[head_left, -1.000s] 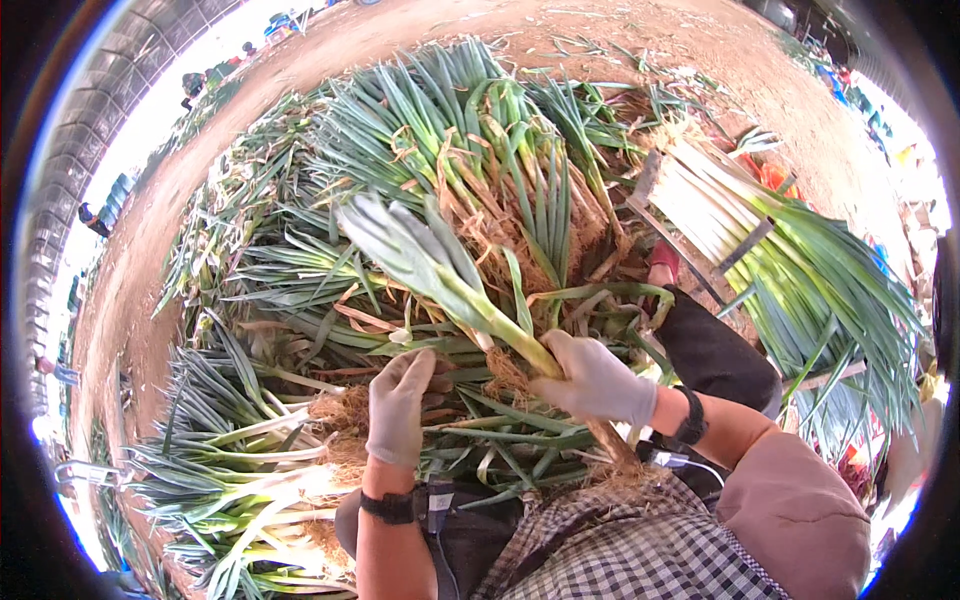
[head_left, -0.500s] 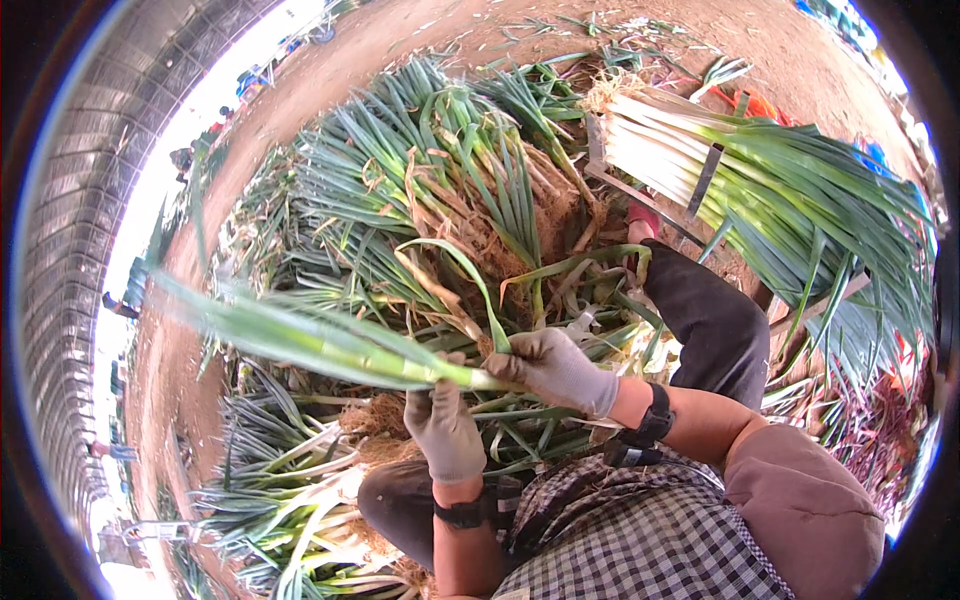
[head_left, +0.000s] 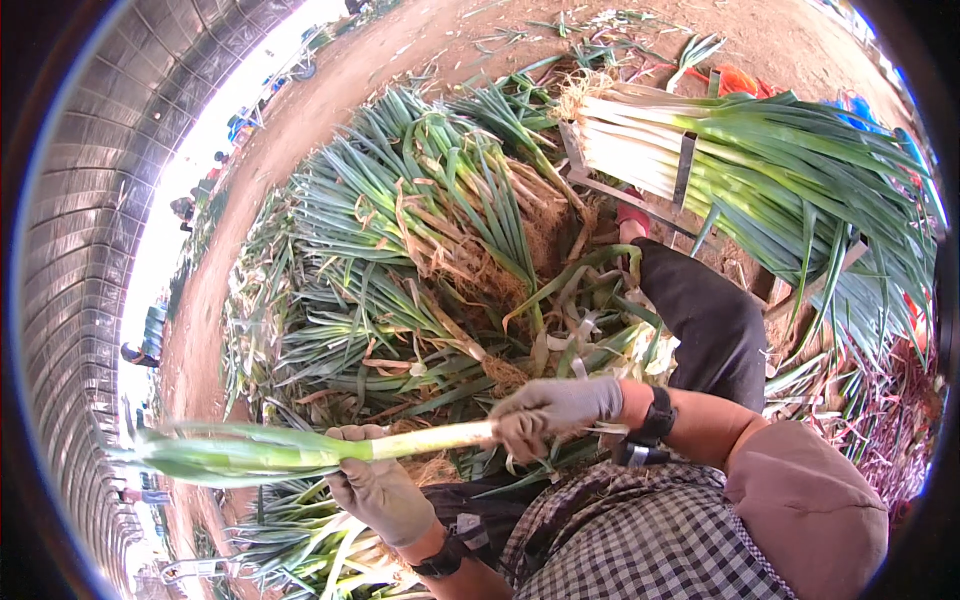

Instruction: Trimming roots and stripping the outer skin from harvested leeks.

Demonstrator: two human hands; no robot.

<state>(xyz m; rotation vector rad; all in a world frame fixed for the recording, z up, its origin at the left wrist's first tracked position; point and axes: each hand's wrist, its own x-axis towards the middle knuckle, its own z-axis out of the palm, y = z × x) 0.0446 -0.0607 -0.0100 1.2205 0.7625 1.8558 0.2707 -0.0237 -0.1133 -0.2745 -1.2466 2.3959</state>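
Note:
A long green onion (head_left: pixel 430 440) lies nearly level across the front of my body, its green leaves to the left and its pale stem to the right. My left hand (head_left: pixel 378 495), in a grey glove, is closed around it where the leaves meet the stem. At the root end, my gloved right hand (head_left: pixel 560 408) has its fingers curled around the stem's tip, which they hide; they are slightly blurred. Below the left hand lie more green onions (head_left: pixel 320 545) with pale stems.
Ahead lies a big heap of untrimmed green onions (head_left: pixel 400 210) with brown roots. At the far right, a metal rack (head_left: pixel 685 170) holds a bundle of cleaned green onions (head_left: pixel 800 160). My bent right leg (head_left: pixel 705 320) is beside it. Reddish scraps (head_left: pixel 880 430) litter the right side.
My left hand has moved left with the green onion, which now lies more level and shows a longer bare stem. The leaf strip by my right fingers no longer shows there.

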